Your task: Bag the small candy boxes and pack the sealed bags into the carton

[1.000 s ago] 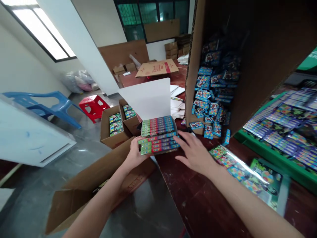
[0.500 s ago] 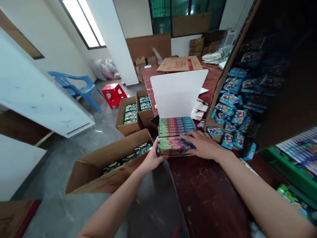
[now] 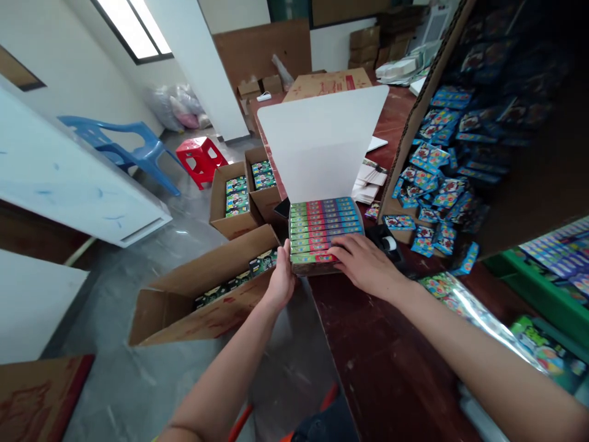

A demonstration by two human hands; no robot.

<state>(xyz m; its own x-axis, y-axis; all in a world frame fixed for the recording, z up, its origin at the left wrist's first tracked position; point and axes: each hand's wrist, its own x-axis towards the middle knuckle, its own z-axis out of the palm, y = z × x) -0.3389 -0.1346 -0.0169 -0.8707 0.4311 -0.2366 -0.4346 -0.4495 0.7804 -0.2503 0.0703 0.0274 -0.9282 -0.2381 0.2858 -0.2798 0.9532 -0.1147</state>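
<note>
A display box (image 3: pixel 359 221) stands at the table's left edge with its white lid (image 3: pixel 324 144) raised. Rows of small colourful packs (image 3: pixel 324 224), green at one end and blue at the other, fill it. My left hand (image 3: pixel 281 279) lies along the box's left side near the front corner, fingers straight and pointing up. My right hand (image 3: pixel 365 265) rests over the front right of the box, its fingers slightly bent and touching the front packs. Part of the front row is hidden under those fingers.
A tape dispenser (image 3: pixel 390 244) sits right of the box. Loose blue packs (image 3: pixel 432 178) spill from a large carton (image 3: pixel 416 110). Open cartons (image 3: pixel 202 307) with dark green boxes stand on the floor at left, near a red stool (image 3: pixel 200 161) and blue chair (image 3: pixel 133 144).
The front packs, raised between both hands before, now sit down in the box in line with the others. My left fingers have straightened along its side. The view has tilted downward.
</note>
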